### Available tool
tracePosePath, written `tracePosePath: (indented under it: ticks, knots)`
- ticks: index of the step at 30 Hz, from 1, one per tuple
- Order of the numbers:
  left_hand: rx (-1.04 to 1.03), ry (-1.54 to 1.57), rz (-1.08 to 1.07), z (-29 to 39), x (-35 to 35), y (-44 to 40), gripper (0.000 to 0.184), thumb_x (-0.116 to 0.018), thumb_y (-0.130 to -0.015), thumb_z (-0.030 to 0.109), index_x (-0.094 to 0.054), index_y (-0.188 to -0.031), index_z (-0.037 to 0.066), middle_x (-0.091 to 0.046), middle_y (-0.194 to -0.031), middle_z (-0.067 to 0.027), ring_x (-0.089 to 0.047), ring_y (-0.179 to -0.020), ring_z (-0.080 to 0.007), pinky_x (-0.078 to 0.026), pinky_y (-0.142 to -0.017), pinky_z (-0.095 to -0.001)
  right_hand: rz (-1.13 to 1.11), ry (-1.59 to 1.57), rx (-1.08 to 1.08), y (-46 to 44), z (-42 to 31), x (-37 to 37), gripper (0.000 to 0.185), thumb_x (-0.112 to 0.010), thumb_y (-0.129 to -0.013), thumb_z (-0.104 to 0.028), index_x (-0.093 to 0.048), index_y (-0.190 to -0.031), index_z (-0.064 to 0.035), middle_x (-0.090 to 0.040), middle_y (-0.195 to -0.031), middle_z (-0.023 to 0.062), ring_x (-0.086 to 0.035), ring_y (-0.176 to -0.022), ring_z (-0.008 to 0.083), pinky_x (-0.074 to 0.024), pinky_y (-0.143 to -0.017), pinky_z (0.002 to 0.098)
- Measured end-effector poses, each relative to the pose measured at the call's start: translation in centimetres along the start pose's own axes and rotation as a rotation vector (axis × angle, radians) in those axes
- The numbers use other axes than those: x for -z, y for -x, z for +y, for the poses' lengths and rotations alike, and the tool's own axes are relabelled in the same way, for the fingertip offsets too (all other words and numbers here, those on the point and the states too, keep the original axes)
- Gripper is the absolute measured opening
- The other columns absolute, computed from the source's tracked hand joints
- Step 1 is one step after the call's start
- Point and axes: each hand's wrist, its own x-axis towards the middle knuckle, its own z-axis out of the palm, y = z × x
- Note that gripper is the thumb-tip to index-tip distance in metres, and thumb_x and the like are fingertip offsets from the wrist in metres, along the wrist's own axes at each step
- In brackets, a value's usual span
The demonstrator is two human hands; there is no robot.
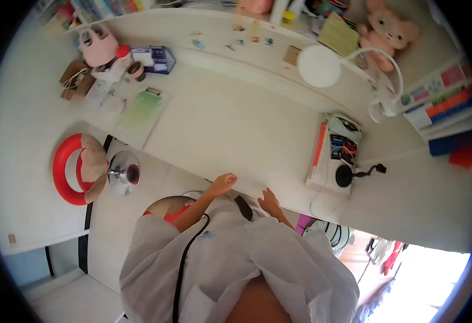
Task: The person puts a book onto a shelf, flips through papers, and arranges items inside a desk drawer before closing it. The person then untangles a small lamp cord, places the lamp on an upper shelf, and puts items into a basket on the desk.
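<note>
My left hand (pixel 223 184) is over the near edge of the white desk (pixel 220 124), its fingers curled in with nothing visible in them. A little to the right, my right hand (pixel 269 202) is at the same edge, fingers slightly apart and holding nothing that I can see. Both wrists come from a loose white shirt (pixel 209 269). Between the hands, against the shirt, is a dark flat object (pixel 243 208) whose kind I cannot make out. A black cord (pixel 184 264) runs down the shirt's left side.
A green-sheeted clipboard (pixel 142 110) lies at the desk's left. Books with a pencil case (pixel 344 148) and a black stand (pixel 345 175) are on the right, below a white lamp (pixel 319 65). A red-rimmed round seat (pixel 66 169) and a chrome-based stool (pixel 124 172) stand left.
</note>
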Motion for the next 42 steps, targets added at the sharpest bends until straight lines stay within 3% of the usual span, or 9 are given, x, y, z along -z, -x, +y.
tracePosePath:
  ticks: [4,8,13,18,20,23,27,36,42]
  knots:
    - [0.05,0.359,0.18,-2.7,2.0,-0.7,0.018,-0.048,-0.079,0.011,-0.059,-0.09,0.002,-0.062,-0.081,-0.0078,-0.059,-0.074,-0.0159,-0.046,-0.068,-0.0265,0.271,-0.362,0.37,-3.8,-1.4,-1.1,0.03,-0.054,-0.077,-0.017,-0.056,-0.1,0.0018,-0.057,-0.1,0.0199,-0.056,-0.093,0.0265,-0.0458,-0.078,0.0341]
    - [0.041,0.347,0.378,-3.7,5.5,0.6,0.016,-0.046,-0.079,0.005,-0.058,-0.087,0.001,-0.062,-0.079,-0.0071,-0.059,-0.07,-0.0138,-0.047,-0.064,-0.0247,-0.195,-0.798,0.15,-7.8,-6.0,0.7,0.019,-0.049,-0.081,-0.014,-0.06,-0.085,0.0019,-0.062,-0.072,0.0101,-0.061,-0.063,0.0155,-0.0475,-0.058,0.0231]
    - [-0.002,0.515,0.6,-7.3,18.2,1.9,0.014,-0.046,-0.079,0.0,-0.058,-0.086,0.002,-0.061,-0.077,-0.0055,-0.058,-0.07,-0.0124,-0.046,-0.062,-0.0217,-0.303,-0.858,0.179,-13.0,-16.6,0.0,0.022,-0.044,-0.084,-0.015,-0.057,-0.083,0.0024,-0.062,-0.075,0.0118,-0.062,-0.067,0.0172,-0.0478,-0.06,0.0242]
    - [0.026,0.036,0.866,-14.4,36.7,1.4,0.015,-0.049,-0.077,0.002,-0.058,-0.089,0.002,-0.061,-0.08,-0.009,-0.059,-0.073,-0.0153,-0.047,-0.066,-0.0261,-0.422,-1.015,0.155,-19.8,-32.0,-3.5,0.024,-0.044,-0.087,-0.018,-0.052,-0.094,0.0032,-0.061,-0.086,0.0134,-0.061,-0.08,0.0189,-0.0485,-0.068,0.0268]
    - [-0.042,-0.384,0.871,-18.4,42.7,0.7,0.029,-0.053,-0.075,0.009,-0.053,-0.103,0.001,-0.056,-0.103,-0.0152,-0.054,-0.095,-0.024,-0.044,-0.079,-0.0366,-0.338,-1.121,0.091,-21.8,-37.7,-6.1,0.023,-0.046,-0.086,-0.016,-0.052,-0.095,0.0033,-0.06,-0.089,0.0137,-0.06,-0.082,0.0188,-0.0482,-0.069,0.0265]
    - [0.073,-0.418,0.691,-22.8,48.3,-1.0,0.048,-0.057,-0.073,0.018,-0.043,-0.116,0.001,-0.041,-0.122,-0.0204,-0.037,-0.115,-0.0322,-0.033,-0.092,-0.043,-0.169,-1.2,0.0,-26.6,-43.7,-9.9,0.023,-0.05,-0.083,-0.014,-0.05,-0.098,0.0036,-0.059,-0.092,0.0132,-0.058,-0.082,0.0177,-0.0473,-0.069,0.0258]
    - [0.199,-0.375,0.537,-24.6,51.5,-2.7,0.059,-0.06,-0.067,0.019,-0.036,-0.117,-0.004,-0.036,-0.122,-0.024,-0.033,-0.114,-0.0372,-0.029,-0.094,-0.0438,0.057,-1.124,-0.229,-28.2,-48.9,-11.6,0.026,-0.054,-0.08,-0.011,-0.048,-0.101,0.0032,-0.057,-0.082,0.0095,-0.055,-0.071,0.0154,-0.0451,-0.066,0.0247]
    - [0.201,-0.423,0.784,-23.8,48.0,-3.9,0.061,-0.061,-0.061,0.021,-0.041,-0.115,0.001,-0.044,-0.106,-0.0219,-0.04,-0.1,-0.0363,-0.031,-0.088,-0.0438,0.496,-1.097,-0.592,-28.3,-51.9,-13.2,0.029,-0.057,-0.073,-0.015,-0.048,-0.096,-0.0001,-0.053,-0.085,0.0121,-0.051,-0.081,0.0234,-0.0417,-0.072,0.0336]
    - [0.159,-0.354,0.736,-20.9,45.6,-3.8,0.064,-0.061,-0.063,0.018,-0.037,-0.121,0.007,-0.04,-0.113,-0.0202,-0.034,-0.107,-0.0359,-0.028,-0.091,-0.0464,0.668,-1.091,-0.555,-28.3,-53.8,-13.3,0.021,-0.051,-0.08,-0.015,-0.047,-0.093,0.0009,-0.051,-0.084,0.013,-0.049,-0.077,0.0224,-0.0406,-0.07,0.0335]
